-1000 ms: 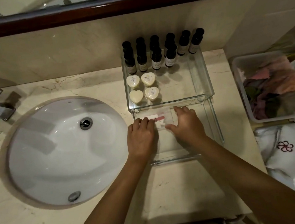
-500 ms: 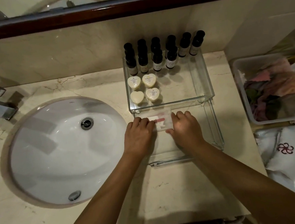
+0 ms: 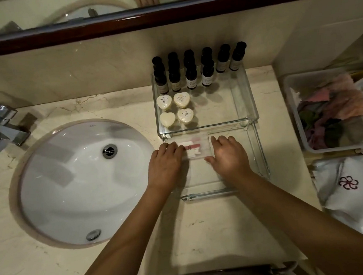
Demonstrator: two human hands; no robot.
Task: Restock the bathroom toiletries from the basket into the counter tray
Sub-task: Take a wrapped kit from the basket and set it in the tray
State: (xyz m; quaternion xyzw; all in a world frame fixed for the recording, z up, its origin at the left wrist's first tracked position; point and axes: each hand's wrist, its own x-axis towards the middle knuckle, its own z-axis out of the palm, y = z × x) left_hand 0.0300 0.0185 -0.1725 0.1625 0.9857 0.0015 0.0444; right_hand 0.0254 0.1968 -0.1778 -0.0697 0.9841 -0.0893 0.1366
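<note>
Both of your hands are down inside the near glass tray (image 3: 262,152), which sits on the surface (image 3: 205,233) just in front of the far glass tray (image 3: 246,102). Between them lies the clear packet (image 3: 195,148), with pink and white items inside, at the near tray's far-left corner close to the far tray's front wall.

Your left grip (image 3: 166,164) meets the packet's left end with bent fingers. The thumb is hidden, so I cannot tell whether it pinches the packet or only rests on it. Your right grip (image 3: 228,155) is released, with its fingers laid out nearly flat along the packet's right edge.

In the far tray the dark-capped bottles (image 3: 191,75) stand in rows at the back, with four heart-shaped soaps (image 3: 175,110) in front of them on the left. The basket (image 3: 293,111) of coloured cloths sits off to your right, well apart from both hands. The sink (image 3: 71,178) is to your left.
</note>
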